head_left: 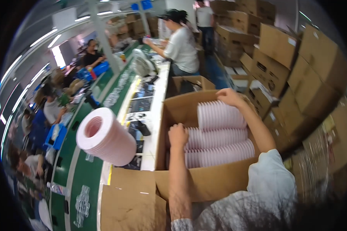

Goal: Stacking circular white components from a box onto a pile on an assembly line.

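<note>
- Left hand (178, 134), curled, grips the near end of the pink ring stacks (219, 148) at frame centre.
- Right hand (229, 96), fingers spread, presses the top stack's far end.
- Stacks fill the cardboard box (204, 181); little room beside its walls.
- 1 loose pink roll (106, 136) lies left, on the bench edge.

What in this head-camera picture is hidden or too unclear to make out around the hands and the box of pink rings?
- Left hand: fingers curl against the pink ring stacks; grip unclear.
- Right hand: fingertips hidden behind the top stack.
- Cardboard box: bottom hidden by the stacks, so their number is unknown.
- Pink roll on the bench: its support is hidden behind it.
- Right-side cartons: lower ones blurred.
</note>
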`<state>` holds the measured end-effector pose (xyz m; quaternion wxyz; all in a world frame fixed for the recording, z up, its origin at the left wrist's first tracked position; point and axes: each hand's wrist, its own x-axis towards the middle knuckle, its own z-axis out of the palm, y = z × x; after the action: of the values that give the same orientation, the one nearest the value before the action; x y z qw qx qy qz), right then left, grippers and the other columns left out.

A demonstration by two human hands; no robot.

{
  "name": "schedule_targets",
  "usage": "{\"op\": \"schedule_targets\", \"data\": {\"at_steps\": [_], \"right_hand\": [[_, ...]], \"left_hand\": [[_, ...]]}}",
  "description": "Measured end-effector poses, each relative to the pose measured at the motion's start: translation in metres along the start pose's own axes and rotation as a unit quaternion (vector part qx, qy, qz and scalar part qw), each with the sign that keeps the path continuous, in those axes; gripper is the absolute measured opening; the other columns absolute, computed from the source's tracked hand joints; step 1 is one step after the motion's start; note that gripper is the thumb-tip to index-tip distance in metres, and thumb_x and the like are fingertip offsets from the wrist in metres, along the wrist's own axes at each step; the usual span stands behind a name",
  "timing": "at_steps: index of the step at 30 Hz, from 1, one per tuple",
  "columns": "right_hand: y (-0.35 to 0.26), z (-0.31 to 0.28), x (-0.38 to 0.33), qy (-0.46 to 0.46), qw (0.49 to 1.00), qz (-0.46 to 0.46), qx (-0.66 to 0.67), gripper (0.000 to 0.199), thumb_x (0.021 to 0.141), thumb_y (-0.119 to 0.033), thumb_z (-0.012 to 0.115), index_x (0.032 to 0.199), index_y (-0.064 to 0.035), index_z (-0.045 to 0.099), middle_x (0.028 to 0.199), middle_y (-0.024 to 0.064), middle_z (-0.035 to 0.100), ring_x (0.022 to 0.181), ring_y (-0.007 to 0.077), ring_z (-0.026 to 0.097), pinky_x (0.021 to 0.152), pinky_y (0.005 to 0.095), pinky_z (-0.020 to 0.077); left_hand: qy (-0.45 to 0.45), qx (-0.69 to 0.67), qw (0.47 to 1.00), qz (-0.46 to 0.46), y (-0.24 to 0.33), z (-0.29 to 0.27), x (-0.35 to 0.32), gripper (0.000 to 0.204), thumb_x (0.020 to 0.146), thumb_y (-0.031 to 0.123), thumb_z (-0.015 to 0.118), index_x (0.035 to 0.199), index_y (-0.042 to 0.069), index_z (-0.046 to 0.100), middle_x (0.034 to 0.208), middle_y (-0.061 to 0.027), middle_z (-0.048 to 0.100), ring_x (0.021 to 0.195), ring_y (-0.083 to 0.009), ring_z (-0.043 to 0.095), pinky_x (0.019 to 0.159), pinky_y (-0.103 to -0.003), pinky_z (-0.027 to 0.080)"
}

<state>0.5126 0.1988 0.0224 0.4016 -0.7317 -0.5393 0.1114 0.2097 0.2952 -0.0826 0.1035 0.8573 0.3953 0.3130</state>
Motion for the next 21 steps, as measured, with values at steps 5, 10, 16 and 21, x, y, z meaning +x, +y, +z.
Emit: {"op": "schedule_targets", "data": {"at_steps": [5,10,16,21], "right_hand": [[0.124,-0.072,-0.093,0.182,0.950,0.178,-0.182,0.029,0.077,-0.016,0.066,0.101,-0.0020,0.072,0.096,0.0169,0.072,0.093,0.0272,0.069,0.082,0.0359,0.0538],[0.130,-0.055,-0.093,0.132,0.946,0.169,-0.243,0.030,0.075,-0.016,0.064,0.101,-0.0026,0.071,0.098,0.0221,0.069,0.096,0.0358,0.066,0.083,0.0410,0.0528],[0.132,-0.021,-0.089,0.114,0.931,0.173,-0.301,0.029,0.075,-0.006,0.061,0.103,-0.0021,0.067,0.104,0.0252,0.065,0.099,0.0426,0.061,0.088,0.0466,0.0490],[0.067,-0.056,-0.101,0.150,0.917,0.174,-0.328,0.039,0.072,-0.001,0.062,0.111,-0.0040,0.066,0.102,0.0237,0.067,0.097,0.0411,0.063,0.086,0.0465,0.0501]], "left_hand": [[-0.072,-0.014,0.997,0.000,0.009,-0.005,0.002,0.018,0.081,0.016,0.058,0.091,0.005,0.068,0.091,-0.0176,0.066,0.088,-0.0360,0.063,0.080,-0.046,0.051],[-0.088,-0.029,0.996,-0.015,0.004,-0.005,-0.001,0.017,0.080,0.014,0.057,0.088,0.004,0.067,0.091,-0.0170,0.065,0.086,-0.0356,0.063,0.078,-0.046,0.050],[-0.095,-0.044,0.994,-0.022,0.003,-0.008,-0.009,0.017,0.080,0.014,0.055,0.088,0.004,0.067,0.092,-0.0178,0.065,0.088,-0.0368,0.062,0.079,-0.048,0.049],[-0.111,-0.038,0.993,0.008,0.012,-0.008,-0.010,0.018,0.081,0.015,0.058,0.093,0.003,0.065,0.093,-0.0177,0.066,0.089,-0.0357,0.063,0.081,-0.045,0.050]]}}
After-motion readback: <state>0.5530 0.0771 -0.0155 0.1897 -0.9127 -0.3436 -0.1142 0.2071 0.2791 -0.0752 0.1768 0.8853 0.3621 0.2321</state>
